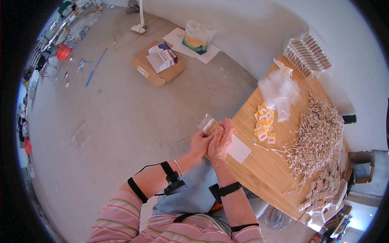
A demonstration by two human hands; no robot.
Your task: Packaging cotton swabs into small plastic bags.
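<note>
A wooden table spans the right of the frame, bearing a heap of cotton swabs. At centre, the left hand curls round a clear packet of swabs; the right hand, fingers mostly straight, lies against its right side. The packet's long axis seems to slant toward upper left.

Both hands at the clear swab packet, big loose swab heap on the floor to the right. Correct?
One error: the loose swab heap is on the wooden table, not the floor, per the head view. The left hand and right hand are at the clear swab packet.
</note>
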